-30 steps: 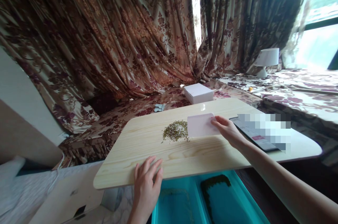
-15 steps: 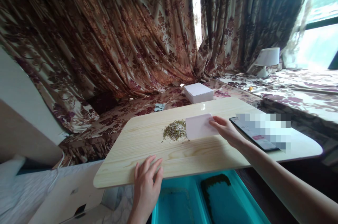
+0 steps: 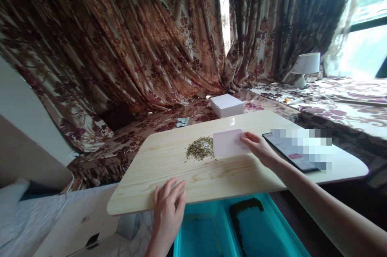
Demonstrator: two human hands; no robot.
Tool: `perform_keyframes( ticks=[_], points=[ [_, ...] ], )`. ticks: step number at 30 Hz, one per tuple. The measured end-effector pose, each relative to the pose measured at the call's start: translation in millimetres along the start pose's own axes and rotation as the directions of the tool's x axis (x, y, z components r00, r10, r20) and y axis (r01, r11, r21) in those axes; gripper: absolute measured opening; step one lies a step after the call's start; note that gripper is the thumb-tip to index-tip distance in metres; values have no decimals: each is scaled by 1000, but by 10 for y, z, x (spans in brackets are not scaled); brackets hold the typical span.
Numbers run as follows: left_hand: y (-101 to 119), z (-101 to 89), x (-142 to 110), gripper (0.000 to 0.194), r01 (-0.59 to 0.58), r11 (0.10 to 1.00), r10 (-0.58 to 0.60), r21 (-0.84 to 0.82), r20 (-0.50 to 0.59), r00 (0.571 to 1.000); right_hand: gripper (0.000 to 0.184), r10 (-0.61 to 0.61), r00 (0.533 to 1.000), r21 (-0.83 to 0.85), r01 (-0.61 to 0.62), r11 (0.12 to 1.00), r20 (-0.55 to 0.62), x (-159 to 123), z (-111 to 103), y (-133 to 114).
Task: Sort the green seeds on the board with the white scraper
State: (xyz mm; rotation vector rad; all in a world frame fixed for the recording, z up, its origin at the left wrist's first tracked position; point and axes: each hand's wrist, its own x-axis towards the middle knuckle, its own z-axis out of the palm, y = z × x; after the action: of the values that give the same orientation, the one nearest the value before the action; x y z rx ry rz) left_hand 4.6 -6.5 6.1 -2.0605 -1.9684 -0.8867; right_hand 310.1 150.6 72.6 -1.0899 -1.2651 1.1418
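On the pale wooden tabletop (image 3: 145,176) lies a low heap of mixed green and whitish grains (image 3: 200,149), too small to name for sure. My right hand (image 3: 258,147) grips the right end of a flat white scraper (image 3: 228,143), whose left edge meets the heap's right side. The scraper is tilted, with its broad face toward me. My left hand (image 3: 169,204) rests at the near edge of the tabletop, holding nothing, its fingers apart.
A tablet (image 3: 290,156), partly blurred out, lies right of my right hand. Below the near edge stands a divided turquoise bin (image 3: 226,224) with dark bits in its right compartment. Behind the table are a white box (image 3: 227,105), a grey-blue cloth (image 3: 182,122) and a lamp (image 3: 305,67).
The scraper has shifted very slightly and its face stands a little differently at the heap's right edge. My left hand stays in place.
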Motion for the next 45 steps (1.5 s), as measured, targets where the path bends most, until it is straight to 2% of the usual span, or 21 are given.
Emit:
perform_keyframes(
  ticks=[7,14,21,28,45],
  points=[
    [20,-17,6,31,-13,1000,13,13,-26,1000,27,11,999,5,-11,1000,47,61,64,14],
    [5,-10,-1,31,2,1000,-2,7,8,1000,27,38,996,14,-39,999,77,117,81,29],
    [9,-20,2,31,-7,1000,7,8,-6,1000,25,38,995,-7,-37,999,92,124,101,17],
    [11,-20,6,31,-5,1000,5,0,-8,1000,23,42,993,-28,-40,999,111,137,87,18],
    [2,-12,3,31,-20,1000,20,20,-27,999,28,115,963,-74,-99,992,243,98,30,-29]
  ],
)
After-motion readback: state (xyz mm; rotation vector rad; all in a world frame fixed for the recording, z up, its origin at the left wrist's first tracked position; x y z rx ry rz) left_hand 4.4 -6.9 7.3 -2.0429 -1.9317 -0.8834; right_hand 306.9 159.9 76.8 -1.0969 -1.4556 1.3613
